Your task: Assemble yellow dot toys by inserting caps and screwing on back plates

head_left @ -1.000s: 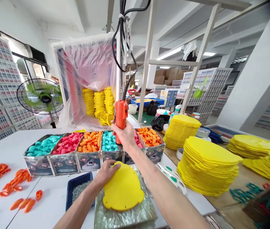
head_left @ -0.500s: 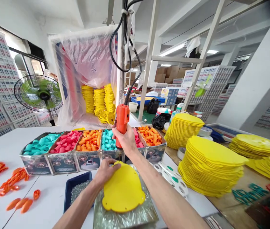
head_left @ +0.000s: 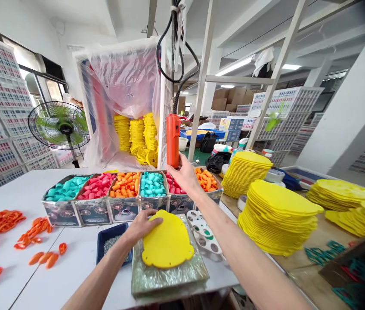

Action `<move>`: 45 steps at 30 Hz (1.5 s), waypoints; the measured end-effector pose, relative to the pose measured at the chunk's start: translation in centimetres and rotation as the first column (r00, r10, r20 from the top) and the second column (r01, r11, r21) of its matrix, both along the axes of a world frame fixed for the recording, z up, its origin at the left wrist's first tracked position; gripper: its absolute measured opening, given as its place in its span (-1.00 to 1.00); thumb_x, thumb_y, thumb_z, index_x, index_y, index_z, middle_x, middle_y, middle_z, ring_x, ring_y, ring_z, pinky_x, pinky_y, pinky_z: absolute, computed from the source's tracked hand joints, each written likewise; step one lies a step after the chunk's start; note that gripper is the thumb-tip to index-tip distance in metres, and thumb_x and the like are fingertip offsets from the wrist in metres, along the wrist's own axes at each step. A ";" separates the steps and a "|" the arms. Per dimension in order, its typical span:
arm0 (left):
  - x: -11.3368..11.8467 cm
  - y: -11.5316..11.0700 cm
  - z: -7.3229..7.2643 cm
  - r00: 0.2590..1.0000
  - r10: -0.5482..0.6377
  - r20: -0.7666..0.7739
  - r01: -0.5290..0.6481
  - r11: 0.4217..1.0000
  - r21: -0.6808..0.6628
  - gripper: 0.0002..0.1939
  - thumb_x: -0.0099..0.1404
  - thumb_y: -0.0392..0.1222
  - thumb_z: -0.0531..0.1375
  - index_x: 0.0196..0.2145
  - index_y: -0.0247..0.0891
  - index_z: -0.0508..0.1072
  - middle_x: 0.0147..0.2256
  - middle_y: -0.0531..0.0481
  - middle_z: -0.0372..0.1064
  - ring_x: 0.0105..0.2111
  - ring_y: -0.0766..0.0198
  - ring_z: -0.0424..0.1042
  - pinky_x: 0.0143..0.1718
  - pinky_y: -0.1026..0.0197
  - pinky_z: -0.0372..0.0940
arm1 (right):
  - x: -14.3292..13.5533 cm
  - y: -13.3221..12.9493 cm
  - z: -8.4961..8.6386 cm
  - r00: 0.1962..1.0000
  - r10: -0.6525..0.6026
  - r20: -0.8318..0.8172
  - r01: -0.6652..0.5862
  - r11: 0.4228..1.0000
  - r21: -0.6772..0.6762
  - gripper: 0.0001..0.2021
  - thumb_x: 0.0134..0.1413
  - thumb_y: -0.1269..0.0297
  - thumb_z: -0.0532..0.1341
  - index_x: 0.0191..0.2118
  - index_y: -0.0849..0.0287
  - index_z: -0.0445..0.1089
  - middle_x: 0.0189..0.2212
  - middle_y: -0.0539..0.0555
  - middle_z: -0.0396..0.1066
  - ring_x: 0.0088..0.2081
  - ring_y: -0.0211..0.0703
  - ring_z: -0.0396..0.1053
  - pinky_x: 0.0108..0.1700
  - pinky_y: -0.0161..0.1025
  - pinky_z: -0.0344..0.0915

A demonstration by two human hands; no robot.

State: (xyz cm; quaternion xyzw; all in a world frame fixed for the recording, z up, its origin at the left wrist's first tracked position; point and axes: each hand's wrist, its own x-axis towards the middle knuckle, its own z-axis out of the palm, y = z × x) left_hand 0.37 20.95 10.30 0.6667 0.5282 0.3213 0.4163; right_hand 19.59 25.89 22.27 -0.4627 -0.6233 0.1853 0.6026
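A flat yellow plastic plate (head_left: 168,241) with rounded lobes and small holes lies on a plastic-wrapped block (head_left: 169,280). My left hand (head_left: 143,226) grips its upper left edge, thumb on top and fingers partly hidden. Beyond it, an orange electric screwdriver (head_left: 172,140) hangs upright from a black cable. My right hand (head_left: 185,176) is just below and beside the tool's lower end, with thumb and fingers apart. Left of the block sits a dark blue tray (head_left: 100,249) of small metal screws.
A row of boxes (head_left: 94,211) holds teal, pink and orange plastic pieces. White perforated trays (head_left: 198,224) lie right of the block. Stacks of yellow plates (head_left: 276,219) stand on the right. Orange parts (head_left: 0,221) lie at left, and a fan (head_left: 64,129) stands behind.
My right hand has loosened from the screwdriver, which now hangs higher above the hand. My left hand still holds the yellow plate. The whole view has shifted slightly.
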 end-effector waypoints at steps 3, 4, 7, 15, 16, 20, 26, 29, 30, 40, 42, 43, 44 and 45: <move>-0.6 -0.8 -0.1 0.999 0.043 -0.011 -0.042 0.998 0.049 -0.48 0.05 0.06 0.33 -0.07 -0.28 0.61 -0.06 -0.23 0.60 -0.07 -0.15 0.54 -0.09 0.05 0.39 | 1.3 -2.3 -1.9 0.995 -0.040 0.090 0.043 0.999 -0.023 -0.48 0.02 0.19 0.29 0.14 0.10 0.33 0.11 0.18 0.42 0.08 0.08 0.39 0.16 0.03 0.26; -0.7 -1.1 -0.2 0.998 0.061 -0.010 -0.061 0.996 0.068 -0.47 0.06 0.06 0.32 -0.05 -0.29 0.60 -0.04 -0.25 0.59 -0.04 -0.16 0.52 -0.04 0.02 0.37 | 1.7 -3.4 -2.9 0.992 -0.046 0.116 0.052 0.998 -0.044 -0.48 0.04 0.17 0.28 0.15 0.11 0.32 0.15 0.20 0.39 0.13 0.10 0.35 0.19 0.05 0.22; -0.8 -1.7 -0.4 0.995 0.101 0.005 -0.101 0.988 0.117 -0.46 0.08 0.04 0.31 -0.03 -0.31 0.57 0.01 -0.28 0.55 0.03 -0.16 0.48 0.09 -0.02 0.29 | 2.6 -7.0 -6.5 0.981 0.012 0.192 0.020 0.986 -0.164 -0.60 0.07 0.13 0.27 0.03 0.09 0.42 0.00 0.17 0.51 0.02 0.09 0.42 0.06 0.01 0.30; -0.9 -2.0 -0.8 0.984 0.119 0.135 -0.132 0.987 0.094 -0.62 0.08 -0.03 0.31 -0.16 -0.26 0.57 -0.09 -0.20 0.60 -0.03 -0.09 0.52 -0.02 0.05 0.37 | 3.8 -11.3 -11.0 0.950 0.277 0.142 -0.185 0.870 -0.458 -0.63 -0.01 0.01 0.35 -0.12 0.12 0.55 -0.25 0.12 0.58 -0.24 -0.01 0.48 -0.20 -0.16 0.34; -0.9 -2.0 -0.8 0.980 0.122 0.160 -0.136 0.987 0.080 -0.62 0.07 -0.03 0.32 -0.16 -0.25 0.57 -0.09 -0.19 0.60 -0.02 -0.10 0.52 -0.02 0.05 0.38 | 3.7 -11.2 -11.0 0.947 0.301 0.114 -0.214 0.852 -0.479 -0.62 -0.03 0.01 0.36 -0.13 0.14 0.55 -0.25 0.12 0.58 -0.24 -0.01 0.48 -0.21 -0.16 0.34; -0.7 -2.6 -0.7 0.952 0.138 0.272 -0.145 0.989 0.007 -0.57 0.06 -0.04 0.36 -0.10 -0.22 0.56 0.00 -0.17 0.57 0.05 -0.10 0.48 0.02 0.05 0.38 | 3.2 -11.0 -11.2 0.926 0.375 -0.035 -0.332 0.769 -0.547 -0.59 -0.03 -0.06 0.36 -0.20 0.20 0.55 -0.30 0.11 0.57 -0.24 0.00 0.46 -0.25 -0.19 0.33; -1.6 -4.9 1.0 0.888 0.138 0.439 -0.087 0.987 -0.135 -0.34 0.07 0.00 0.41 0.10 -0.26 0.43 0.13 -0.26 0.47 0.07 -0.09 0.49 0.02 0.03 0.42 | 2.1 -11.0 -11.4 0.899 0.360 -0.251 -0.438 0.707 -0.555 -0.52 -0.04 -0.16 0.34 -0.26 0.24 0.52 -0.33 0.10 0.55 -0.26 -0.06 0.45 -0.30 -0.26 0.27; -2.8 -6.6 2.4 0.862 0.121 0.492 -0.010 0.975 -0.223 -0.36 0.11 0.04 0.40 0.08 -0.28 0.42 0.03 -0.31 0.54 -0.04 -0.10 0.58 -0.08 0.01 0.50 | 1.0 -10.6 -11.3 0.896 0.317 -0.310 -0.440 0.718 -0.540 -0.52 -0.04 -0.15 0.34 -0.30 0.25 0.52 -0.31 0.12 0.56 -0.25 -0.07 0.45 -0.31 -0.28 0.26; -3.2 -7.1 2.8 0.855 0.111 0.507 0.018 0.970 -0.243 -0.38 0.12 0.04 0.41 0.06 -0.29 0.43 0.00 -0.31 0.57 -0.07 -0.10 0.59 -0.10 0.01 0.51 | 0.5 -10.4 -11.2 0.893 0.310 -0.325 -0.444 0.718 -0.535 -0.54 -0.04 -0.14 0.34 -0.31 0.25 0.52 -0.31 0.13 0.56 -0.25 -0.07 0.45 -0.31 -0.28 0.27; -8.1 -8.7 4.8 0.832 0.247 0.496 -0.051 0.926 -0.374 -0.40 0.06 0.02 0.45 0.02 -0.22 0.46 -0.07 -0.23 0.62 -0.13 -0.05 0.63 -0.20 0.09 0.55 | -3.5 -11.4 -10.9 0.867 0.318 -0.384 -0.490 0.690 -0.533 -0.58 0.07 -0.14 0.27 -0.25 0.17 0.52 -0.38 0.06 0.52 -0.45 -0.22 0.34 -0.54 -0.37 0.09; -9.7 -9.0 5.3 0.863 0.256 0.436 -0.108 0.936 -0.335 -0.40 0.07 0.04 0.44 0.01 -0.24 0.46 -0.05 -0.24 0.61 -0.13 -0.05 0.63 -0.27 0.14 0.55 | -3.3 -12.2 -11.0 0.858 0.340 -0.385 -0.507 0.682 -0.527 -0.59 0.07 -0.11 0.28 -0.18 0.15 0.51 -0.34 0.07 0.52 -0.44 -0.22 0.33 -0.54 -0.36 0.10; -10.6 -9.1 5.6 0.885 0.252 0.393 -0.144 0.948 -0.284 -0.40 0.09 0.07 0.42 0.03 -0.25 0.45 -0.03 -0.24 0.60 -0.13 -0.06 0.63 -0.31 0.15 0.54 | -3.1 -12.6 -11.2 0.857 0.345 -0.383 -0.509 0.681 -0.526 -0.60 0.07 -0.09 0.29 -0.15 0.14 0.50 -0.32 0.08 0.52 -0.42 -0.21 0.33 -0.53 -0.36 0.11; -11.4 -9.1 5.9 0.912 0.243 0.332 -0.181 0.961 -0.209 -0.39 0.13 0.10 0.38 0.05 -0.27 0.43 -0.02 -0.25 0.59 -0.15 -0.05 0.63 -0.34 0.15 0.53 | -2.9 -12.9 -11.4 0.859 0.345 -0.378 -0.506 0.680 -0.531 -0.60 0.07 -0.07 0.29 -0.12 0.14 0.50 -0.31 0.08 0.52 -0.41 -0.21 0.33 -0.52 -0.35 0.11; -12.3 -9.0 6.1 0.938 0.238 0.250 -0.218 0.970 -0.107 -0.39 0.17 0.14 0.34 0.06 -0.28 0.41 -0.02 -0.25 0.59 -0.17 -0.05 0.63 -0.35 0.14 0.52 | -2.7 -13.2 -11.7 0.863 0.344 -0.370 -0.501 0.678 -0.538 -0.61 0.08 -0.04 0.29 -0.10 0.14 0.49 -0.30 0.09 0.51 -0.41 -0.20 0.33 -0.52 -0.35 0.11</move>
